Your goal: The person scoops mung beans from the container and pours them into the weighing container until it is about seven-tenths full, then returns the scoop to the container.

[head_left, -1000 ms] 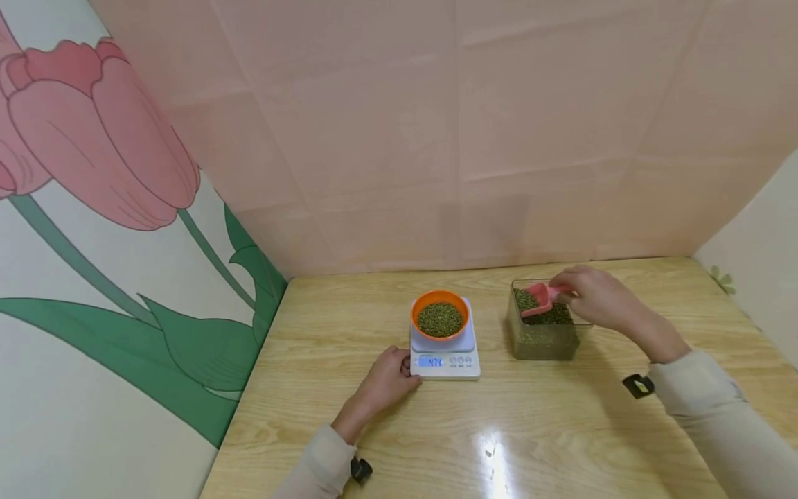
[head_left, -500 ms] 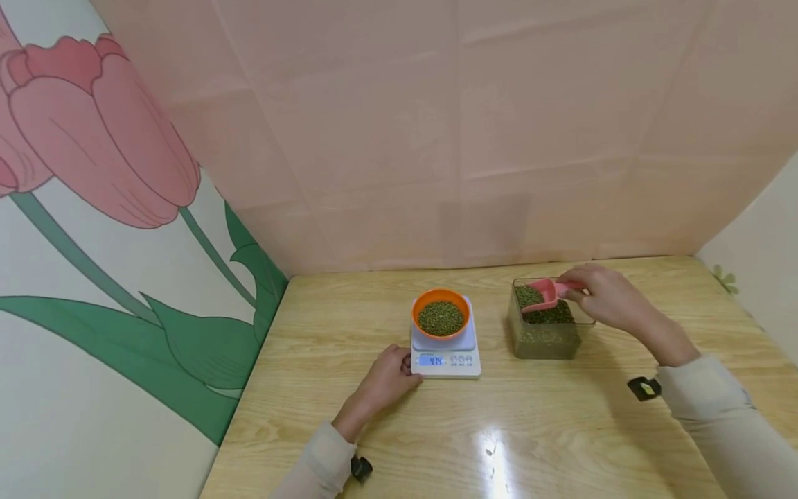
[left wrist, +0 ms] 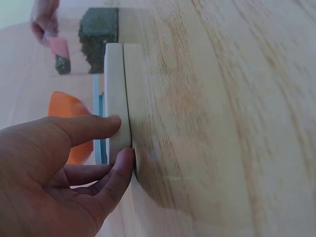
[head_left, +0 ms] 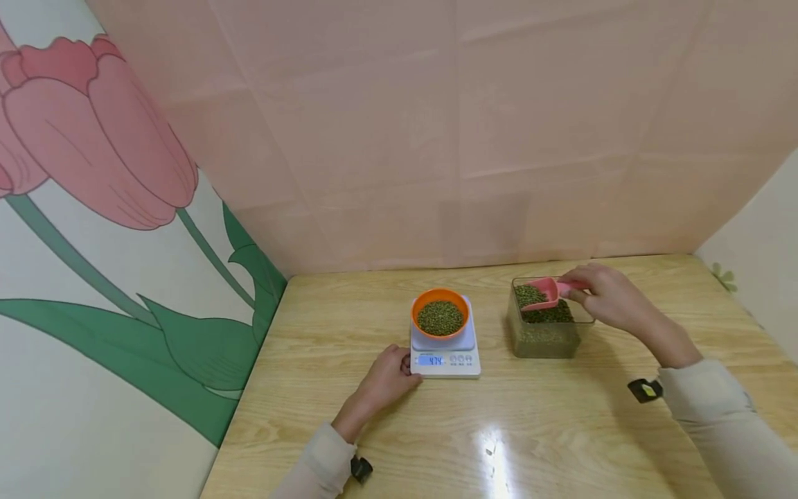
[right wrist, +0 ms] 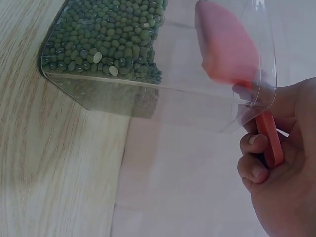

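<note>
My left hand (head_left: 388,376) holds the front left corner of a white kitchen scale (head_left: 466,374), with thumb and fingers against its edge in the left wrist view. On the scale sits an orange bowl (head_left: 464,305) of mung beans (head_left: 440,319); the lit display appears to read 474. To the right, my right hand (head_left: 607,294) grips the handle of a pink scoop (head_left: 551,291). The scoop hovers inside the upper part of a clear plastic container (head_left: 542,350), above the mung beans (right wrist: 108,37) in it. How many beans the scoop carries, I cannot tell.
Both containers stand on a wood-grain table (head_left: 349,312). A pinkish covering (head_left: 374,138) hangs along the back edge. A wall with a painted tulip (head_left: 93,132) borders the left side, and a pale wall (head_left: 760,229) the right.
The scoop has come up slightly and shifted a little right within the container, levelling as my right hand moved. The left hand, scale and bowl stay put; the reading looks the same.
</note>
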